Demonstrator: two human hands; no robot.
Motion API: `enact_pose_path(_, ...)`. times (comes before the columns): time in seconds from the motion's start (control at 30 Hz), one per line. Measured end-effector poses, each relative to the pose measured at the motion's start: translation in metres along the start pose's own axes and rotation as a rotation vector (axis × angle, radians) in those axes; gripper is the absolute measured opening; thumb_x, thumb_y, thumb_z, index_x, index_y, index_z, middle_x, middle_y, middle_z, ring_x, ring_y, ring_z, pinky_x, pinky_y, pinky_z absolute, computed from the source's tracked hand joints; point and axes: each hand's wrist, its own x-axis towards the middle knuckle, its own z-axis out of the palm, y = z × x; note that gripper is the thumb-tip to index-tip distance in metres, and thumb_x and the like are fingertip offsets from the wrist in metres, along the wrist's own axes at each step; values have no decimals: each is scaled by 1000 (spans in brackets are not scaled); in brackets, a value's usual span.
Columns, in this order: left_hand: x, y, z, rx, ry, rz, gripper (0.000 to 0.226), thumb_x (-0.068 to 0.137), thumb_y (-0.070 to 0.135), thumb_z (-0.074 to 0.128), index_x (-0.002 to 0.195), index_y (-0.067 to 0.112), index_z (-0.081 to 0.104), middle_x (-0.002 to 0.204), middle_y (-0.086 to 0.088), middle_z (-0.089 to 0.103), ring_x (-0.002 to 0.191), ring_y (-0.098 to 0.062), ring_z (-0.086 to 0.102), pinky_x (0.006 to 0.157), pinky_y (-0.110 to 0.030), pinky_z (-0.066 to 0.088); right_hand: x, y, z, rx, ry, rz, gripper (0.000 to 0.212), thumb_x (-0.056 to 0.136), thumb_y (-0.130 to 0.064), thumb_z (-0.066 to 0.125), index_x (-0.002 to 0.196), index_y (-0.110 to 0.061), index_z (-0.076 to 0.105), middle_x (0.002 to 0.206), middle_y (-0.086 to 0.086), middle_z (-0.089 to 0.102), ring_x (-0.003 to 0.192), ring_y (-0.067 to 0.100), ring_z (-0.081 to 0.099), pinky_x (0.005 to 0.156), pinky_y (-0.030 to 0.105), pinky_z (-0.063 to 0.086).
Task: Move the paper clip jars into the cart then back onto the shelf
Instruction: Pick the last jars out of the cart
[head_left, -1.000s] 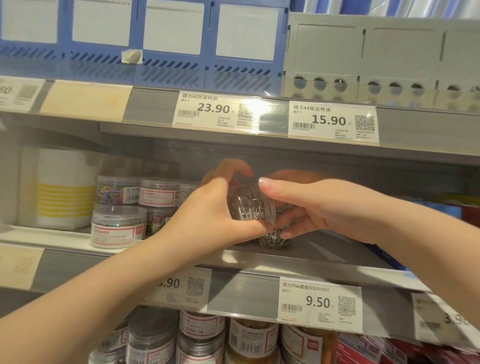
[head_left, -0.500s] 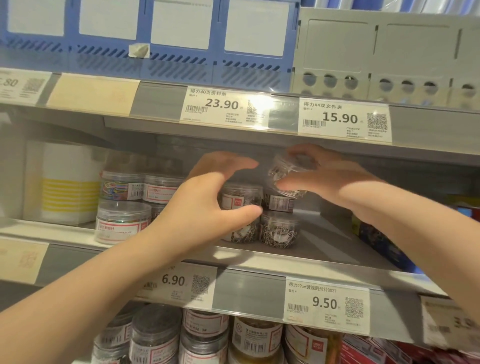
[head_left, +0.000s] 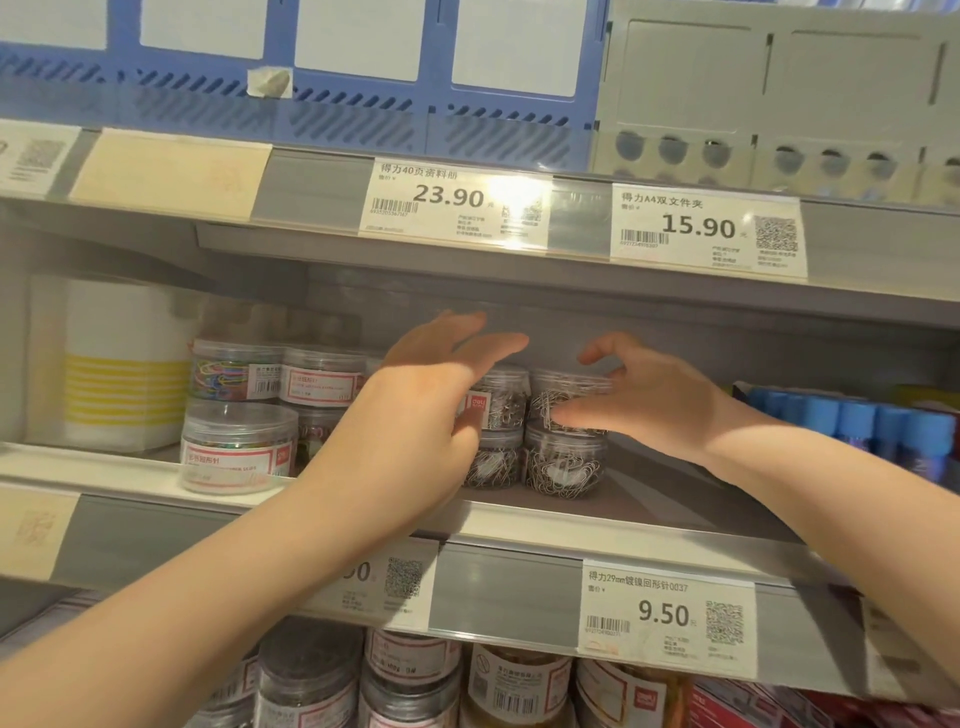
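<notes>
On the grey middle shelf (head_left: 649, 512) our left hand (head_left: 415, 410) is spread, fingers straight, in front of the left stack. Our right hand (head_left: 654, 400) arches over the right stack with its thumb against the upper right jar (head_left: 545, 387); we cannot tell whether its curved fingers grip it. The four paper clip jars (head_left: 563, 462) stand on that shelf between our hands, stacked two on two, the stacks just beside each other.

Bare left hand (head_left: 426, 410), bare right hand (head_left: 649, 400), slim fingers (head_left: 498, 345), both forearms (head_left: 260, 561) uncovered to the frame's edge
</notes>
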Motion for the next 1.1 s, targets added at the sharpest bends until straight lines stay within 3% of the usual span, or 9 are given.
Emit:
enact_pose_path(0.33,-1,0,3,-14,29,28,62,87,3,49,139,35,36,149,8,30,140,-7,14,96,-2,4,-1,3,4,36,-3,18,53,74,-46,71,120,-35,47,95,-12,53,88,-1,49,71,15,36)
enact_pose_path(0.57,0,0,2,-31,20,33,56,89,10,49,139,32,37,144,7,39,139,-9,18,101,-11,11,-9,-3,-9,38,34,39,63,78,-49,67,132,-29,41,115,-4,58,102,13,54,79,23,34)
enact_pose_path(0.63,-2,3,1,-69,37,15,53,88,11,50,137,29,42,119,4,60,125,-12,41,94,-17,23,-13,-6,-14,-3,48,83,62,79,-50,65,132,-29,42,118,-5,59,104,14,54,80,23,33)
enact_pose_path(0.67,-3,6,0,-96,53,12,52,87,10,51,135,27,45,92,5,64,102,-10,53,84,-21,29,-16,-9,-16,-33,64,109,59,80,-51,64,130,-29,43,118,-6,59,103,14,55,79,23,34)
enact_pose_path(0.7,-5,9,-1,-107,69,17,50,86,11,51,133,25,48,70,9,57,79,-6,53,73,-24,32,-19,-12,-18,-63,83,130,55,81,-51,63,128,-29,45,115,-7,60,99,14,55,76,22,36)
enact_pose_path(0.73,-6,11,-2,-94,80,25,47,86,13,50,132,22,50,62,10,50,67,-8,48,68,-27,31,-24,-16,-20,-77,107,137,50,82,-50,62,124,-29,47,109,-9,60,92,12,54,70,20,38)
enact_pose_path(0.8,-10,18,-7,-42,82,31,46,83,22,42,128,21,53,72,1,59,75,-21,54,71,-34,40,-41,-22,-26,-39,153,129,39,82,-46,64,114,-30,51,94,-12,59,78,8,53,62,13,40)
enact_pose_path(0.9,-22,34,-20,-24,69,26,49,79,28,35,122,24,56,106,2,67,101,-27,55,86,-40,45,-72,-29,-37,-76,175,87,30,81,-42,65,108,-32,55,100,-7,62,86,11,56,70,25,43)
enact_pose_path(1.1,-55,77,-51,-18,22,51,33,92,23,45,123,27,56,108,6,67,106,-18,55,87,-33,41,-145,-54,-53,-184,162,27,21,85,-37,62,104,-30,58,94,-13,59,82,2,54,64,19,40)
